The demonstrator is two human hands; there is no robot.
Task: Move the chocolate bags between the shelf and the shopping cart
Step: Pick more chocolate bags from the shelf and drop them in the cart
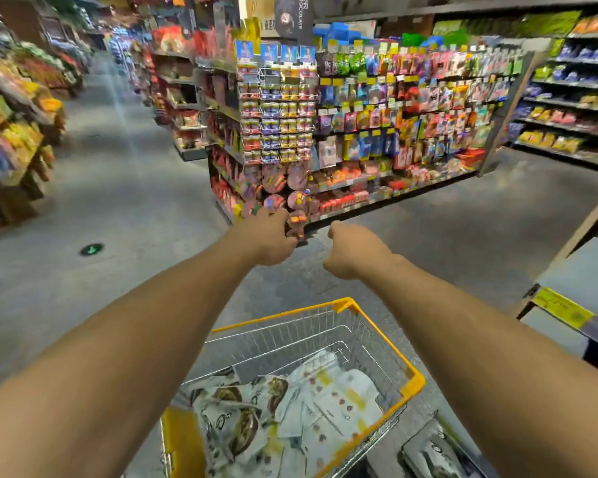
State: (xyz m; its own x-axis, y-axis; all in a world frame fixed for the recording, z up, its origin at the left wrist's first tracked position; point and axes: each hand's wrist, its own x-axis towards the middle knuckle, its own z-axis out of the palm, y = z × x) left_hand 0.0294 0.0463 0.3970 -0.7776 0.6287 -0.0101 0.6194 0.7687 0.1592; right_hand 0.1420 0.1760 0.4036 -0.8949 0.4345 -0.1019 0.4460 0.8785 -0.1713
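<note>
Chocolate bags [290,412], white with brown printed pieces, lie heaped in the near half of the shopping cart [411,377]. They overlap one another from the near-left corner across to the yellow right rim, and the far end of the basket shows bare wire. Both arms are stretched out above the cart. The left hand [268,238] has its fingers curled away from the camera. A colourful scrap shows just past its knuckles, and I cannot tell whether that is held or belongs to the candy display [359,132] behind it. The right hand [351,251] is balled loosely with nothing visible in it.

A grey shelf [567,270] with a yellow label [558,307] stands by the cart's right side. Below it a blurred package [432,453] resembles the bags, but it is too smeared to be sure.

As I judge it, several bags are already in the cart and no bag is in transit. Either the loading is well advanced, or the return to the shelf has not yet begun.
</note>
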